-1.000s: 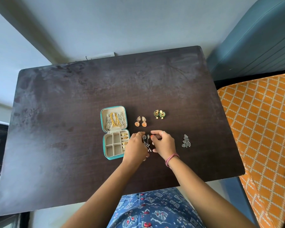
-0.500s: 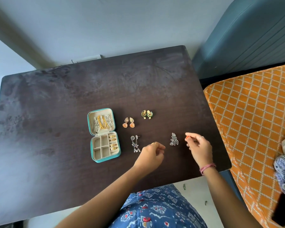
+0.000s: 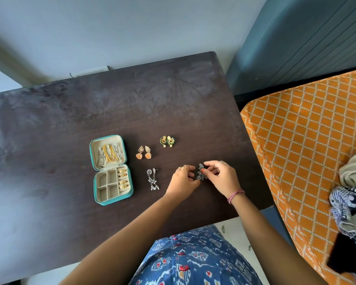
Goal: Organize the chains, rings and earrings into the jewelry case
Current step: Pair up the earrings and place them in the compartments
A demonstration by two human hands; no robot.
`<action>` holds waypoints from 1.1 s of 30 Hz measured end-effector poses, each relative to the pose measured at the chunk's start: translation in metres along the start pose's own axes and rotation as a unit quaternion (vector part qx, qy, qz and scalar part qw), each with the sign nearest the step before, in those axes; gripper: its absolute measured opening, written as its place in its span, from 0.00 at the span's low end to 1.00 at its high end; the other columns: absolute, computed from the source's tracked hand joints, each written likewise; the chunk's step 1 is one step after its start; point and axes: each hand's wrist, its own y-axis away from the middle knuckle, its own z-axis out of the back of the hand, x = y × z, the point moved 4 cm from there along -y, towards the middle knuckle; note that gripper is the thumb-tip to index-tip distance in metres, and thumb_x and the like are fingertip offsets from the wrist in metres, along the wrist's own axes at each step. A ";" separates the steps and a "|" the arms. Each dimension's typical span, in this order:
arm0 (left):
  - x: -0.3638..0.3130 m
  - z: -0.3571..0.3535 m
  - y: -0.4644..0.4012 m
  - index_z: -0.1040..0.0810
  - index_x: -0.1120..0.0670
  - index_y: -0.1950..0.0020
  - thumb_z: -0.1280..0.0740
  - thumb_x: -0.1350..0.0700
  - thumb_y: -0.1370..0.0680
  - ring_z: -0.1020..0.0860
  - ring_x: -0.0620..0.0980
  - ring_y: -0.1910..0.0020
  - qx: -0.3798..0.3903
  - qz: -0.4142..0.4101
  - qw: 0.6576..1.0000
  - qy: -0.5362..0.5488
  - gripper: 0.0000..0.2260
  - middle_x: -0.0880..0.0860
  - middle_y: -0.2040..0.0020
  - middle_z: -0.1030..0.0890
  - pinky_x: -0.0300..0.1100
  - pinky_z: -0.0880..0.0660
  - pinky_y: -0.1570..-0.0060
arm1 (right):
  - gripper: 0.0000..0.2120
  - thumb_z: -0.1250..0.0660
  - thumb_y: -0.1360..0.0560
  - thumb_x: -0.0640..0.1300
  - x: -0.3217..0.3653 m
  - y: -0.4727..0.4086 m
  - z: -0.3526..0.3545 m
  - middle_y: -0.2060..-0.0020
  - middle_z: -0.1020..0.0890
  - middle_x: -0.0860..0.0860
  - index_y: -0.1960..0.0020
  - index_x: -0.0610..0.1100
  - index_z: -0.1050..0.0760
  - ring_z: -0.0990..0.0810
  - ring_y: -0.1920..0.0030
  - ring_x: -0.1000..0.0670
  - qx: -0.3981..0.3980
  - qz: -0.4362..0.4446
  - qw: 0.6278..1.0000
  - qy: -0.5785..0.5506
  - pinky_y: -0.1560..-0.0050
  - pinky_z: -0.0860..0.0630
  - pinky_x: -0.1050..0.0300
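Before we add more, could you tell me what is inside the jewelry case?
The jewelry case lid holds gold and silver chains. Gold rings fill the right-hand slot; the other compartments look empty. Anything under the chains is hidden.

Hidden and cut-off parts

The table (image 3: 49, 124) runs off the left edge; the left hand's (image 3: 181, 182) fingertips hide part of the silver earrings (image 3: 200, 171); the chains (image 3: 111, 153) tangle too finely to count.
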 end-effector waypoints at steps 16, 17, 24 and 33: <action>-0.003 -0.013 0.007 0.24 0.54 0.39 0.29 0.54 0.25 0.23 0.50 0.51 -0.068 -0.069 0.991 -0.097 0.16 0.52 0.45 0.27 0.44 0.26 0.44 | 0.01 0.31 0.25 0.40 -0.022 -0.010 0.012 0.57 0.16 0.47 0.53 0.45 0.22 0.15 0.56 0.51 -0.064 -0.160 0.941 -0.291 0.52 0.19 0.55; -0.004 -0.014 0.007 0.25 0.54 0.39 0.29 0.55 0.25 0.22 0.52 0.50 -0.065 -0.073 0.990 -0.105 0.16 0.52 0.44 0.27 0.46 0.26 0.44 | 0.01 0.31 0.25 0.39 -0.024 -0.010 0.012 0.56 0.16 0.46 0.53 0.43 0.22 0.15 0.55 0.51 -0.068 -0.176 0.929 -0.320 0.52 0.19 0.55; -0.004 -0.009 0.001 0.20 0.57 0.44 0.28 0.56 0.26 0.21 0.52 0.50 -0.066 -0.067 0.988 -0.124 0.12 0.53 0.46 0.24 0.46 0.26 0.46 | 0.04 0.30 0.27 0.33 -0.025 -0.002 0.010 0.51 0.17 0.43 0.52 0.37 0.21 0.17 0.50 0.50 -0.082 -0.182 0.888 -0.414 0.52 0.20 0.60; -0.004 -0.006 0.004 0.19 0.56 0.50 0.31 0.55 0.24 0.21 0.50 0.53 -0.084 -0.093 0.984 -0.129 0.06 0.52 0.51 0.23 0.47 0.24 0.50 | 0.04 0.29 0.27 0.38 -0.025 0.004 0.015 0.57 0.15 0.47 0.52 0.43 0.19 0.16 0.56 0.51 -0.070 -0.188 0.874 -0.443 0.57 0.20 0.59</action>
